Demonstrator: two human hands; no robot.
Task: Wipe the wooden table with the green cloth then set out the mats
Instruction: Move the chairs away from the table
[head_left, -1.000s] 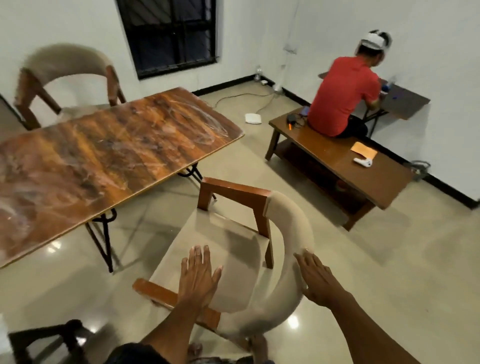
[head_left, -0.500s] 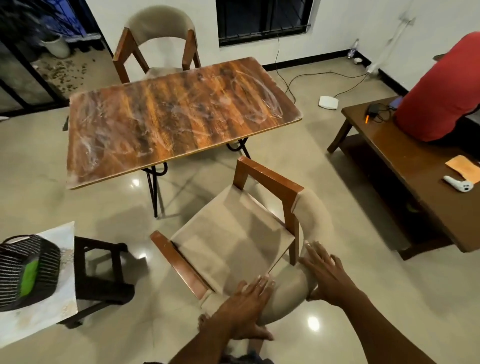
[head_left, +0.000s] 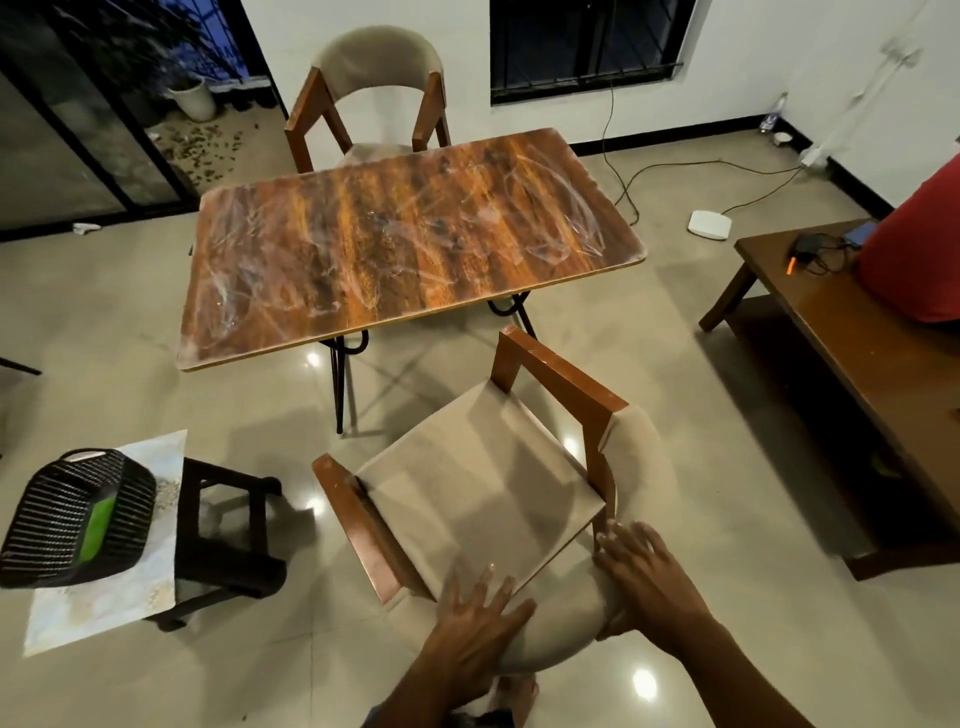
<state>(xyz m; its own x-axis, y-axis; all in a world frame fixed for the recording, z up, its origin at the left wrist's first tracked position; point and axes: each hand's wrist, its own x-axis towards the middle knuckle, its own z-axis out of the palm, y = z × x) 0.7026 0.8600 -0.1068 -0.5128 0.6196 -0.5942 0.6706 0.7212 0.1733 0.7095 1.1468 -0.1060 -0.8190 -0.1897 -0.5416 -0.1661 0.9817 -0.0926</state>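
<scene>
The wooden table (head_left: 405, 244) stands in the middle of the room, its top streaked with whitish smears. A near chair (head_left: 483, 499) with a beige seat sits between me and the table. My left hand (head_left: 475, 621) and my right hand (head_left: 641, 569) both grip its curved padded backrest. At the lower left, a black slatted basket (head_left: 62, 525) holds the green cloth (head_left: 96, 530) and rests on a pale mat (head_left: 104, 587) laid over a dark stool (head_left: 223, 525).
A second chair (head_left: 374, 88) stands at the table's far side. A low brown bench (head_left: 852, 364) runs along the right, with a person in a red shirt (head_left: 914, 249) seated on it. Cables and a white device (head_left: 709, 224) lie on the floor.
My view has swung left and back, bringing the whole table, the basket and the stool into sight. My hands have slid from the seat onto the chair's backrest.
</scene>
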